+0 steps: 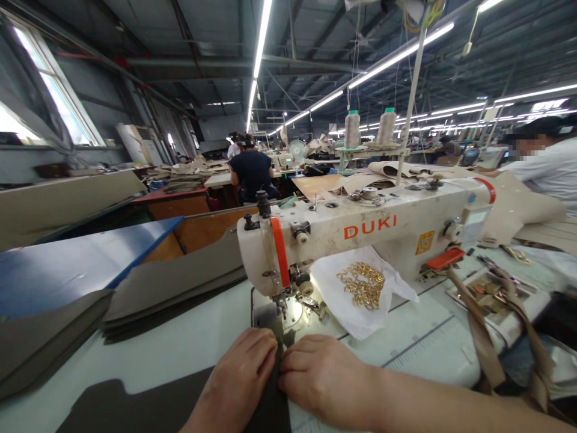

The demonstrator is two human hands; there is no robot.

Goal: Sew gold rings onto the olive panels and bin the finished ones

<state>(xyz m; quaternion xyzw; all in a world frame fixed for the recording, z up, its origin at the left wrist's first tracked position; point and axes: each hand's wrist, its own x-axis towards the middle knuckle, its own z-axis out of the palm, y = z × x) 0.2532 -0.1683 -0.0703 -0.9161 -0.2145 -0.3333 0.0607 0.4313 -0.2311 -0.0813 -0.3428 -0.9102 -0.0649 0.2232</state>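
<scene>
Fingers (267,346) pinched together on dark fabric (153,403)

Left hand (238,376) and right hand (324,379) hold it toward the tabletop's (193,313) near edge, before the sewing machine (315,234). Gold rings (366,285) lie on a white sheet (331,279) under its arm. Beyond: a person (250,171), back turned.

Sewing workshop: sewing machine (360,225), thread cones (352,130), stacked cut panels (175,285).

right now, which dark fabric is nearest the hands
The dark piece reaching the picture's bottom edge, under the left hand; the others lie stacked farther away.
</scene>
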